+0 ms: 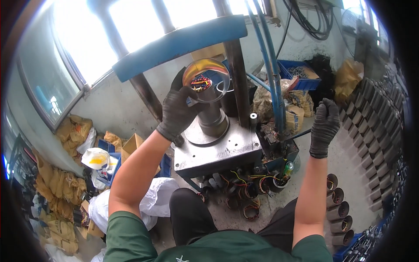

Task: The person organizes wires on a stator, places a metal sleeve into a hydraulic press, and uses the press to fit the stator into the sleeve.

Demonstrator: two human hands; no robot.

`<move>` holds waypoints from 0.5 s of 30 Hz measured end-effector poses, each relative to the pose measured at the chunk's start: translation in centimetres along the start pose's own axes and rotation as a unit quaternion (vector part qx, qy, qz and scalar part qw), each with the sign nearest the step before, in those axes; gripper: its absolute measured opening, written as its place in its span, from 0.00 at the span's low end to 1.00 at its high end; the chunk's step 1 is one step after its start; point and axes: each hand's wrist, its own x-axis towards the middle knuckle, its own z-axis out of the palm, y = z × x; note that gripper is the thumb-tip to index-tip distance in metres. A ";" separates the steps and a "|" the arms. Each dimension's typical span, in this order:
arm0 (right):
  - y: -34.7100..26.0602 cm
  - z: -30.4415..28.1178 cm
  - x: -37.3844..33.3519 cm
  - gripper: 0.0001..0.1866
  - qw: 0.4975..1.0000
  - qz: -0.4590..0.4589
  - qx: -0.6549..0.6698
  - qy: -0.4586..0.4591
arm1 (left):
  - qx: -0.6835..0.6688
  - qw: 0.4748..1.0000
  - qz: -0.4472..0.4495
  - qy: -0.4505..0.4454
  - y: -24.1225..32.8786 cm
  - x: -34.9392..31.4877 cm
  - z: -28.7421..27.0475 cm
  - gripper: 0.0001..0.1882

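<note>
My left hand (181,109), in a dark grey glove, is closed around the left side of a shiny open metal sleeve (206,65). The sleeve is tilted, and its bright inner wall shows. Through and below it appears a cylindrical metal part topped with red and yellow wires (201,84), standing on a stepped round base (213,123) on the press table (218,153). My right hand (325,126), gloved alike, is raised at the right with its fingers curled. A thin dark rod (301,134) reaches the edge of this glove; whether the fingers grip it is hidden.
A blue press crossbeam (183,46) and dark posts (237,83) frame the work. Blue hoses (273,74) hang at the right. Wired coil parts (251,212) lie below the table. Many metal sleeves (360,131) are stacked at right. White sacks (159,196) lie at left.
</note>
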 end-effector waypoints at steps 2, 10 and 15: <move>0.2 0.1 -0.1 0.09 1.000 0.000 0.014 -0.004 | 0.021 0.999 -0.025 0.002 -0.9 1.2 1.0 0.20; -0.7 1.1 0.4 0.08 0.999 -0.038 0.017 0.007 | 0.065 0.983 -0.170 0.022 -4.5 3.4 1.9 0.24; -0.8 1.8 1.1 0.08 0.999 -0.048 0.016 0.012 | -0.014 0.983 -0.178 0.039 -5.5 5.1 1.2 0.21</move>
